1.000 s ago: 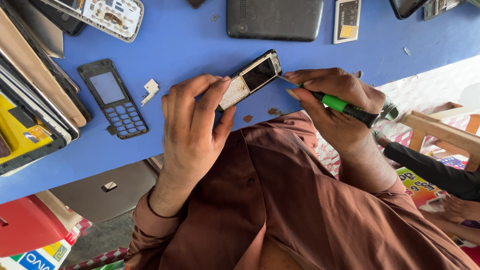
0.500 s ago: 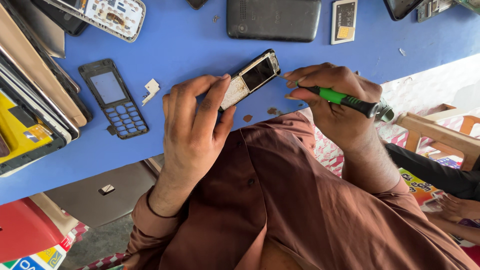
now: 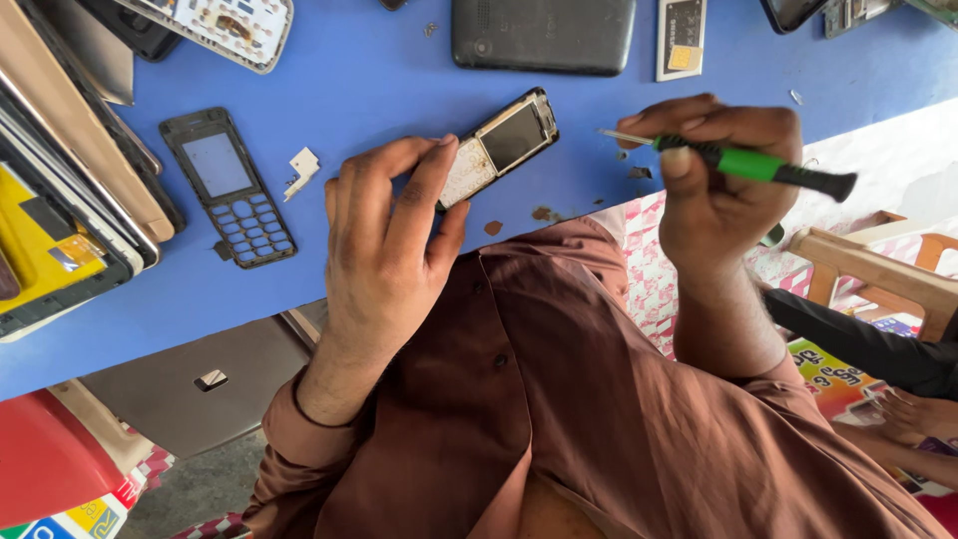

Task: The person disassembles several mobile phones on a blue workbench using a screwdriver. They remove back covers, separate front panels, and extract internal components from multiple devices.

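Fingers of your left hand (image 3: 384,235) wrap over the lower half of a small opened bar phone with a bare screen and white inner frame (image 3: 496,147), pinning it near the front edge of the blue surface (image 3: 379,60); your palm hides that half, so you cannot see how much of its body is stripped. Your right hand (image 3: 718,185) is closed around a thin screwdriver with a green and black handle (image 3: 743,164), its metal tip in the air just right of the phone and not touching it. Left of your hand lies a black phone front cover with keypad (image 3: 230,187), with a small white plastic chip (image 3: 300,168) beside it. At the far edge, a dark grey phone back (image 3: 542,35), a white-edged battery (image 3: 681,37) and a white circuit-backed panel (image 3: 222,25) are all cut off by the picture's top. Stacked flat devices (image 3: 70,200) at the left edge are only partly visible.
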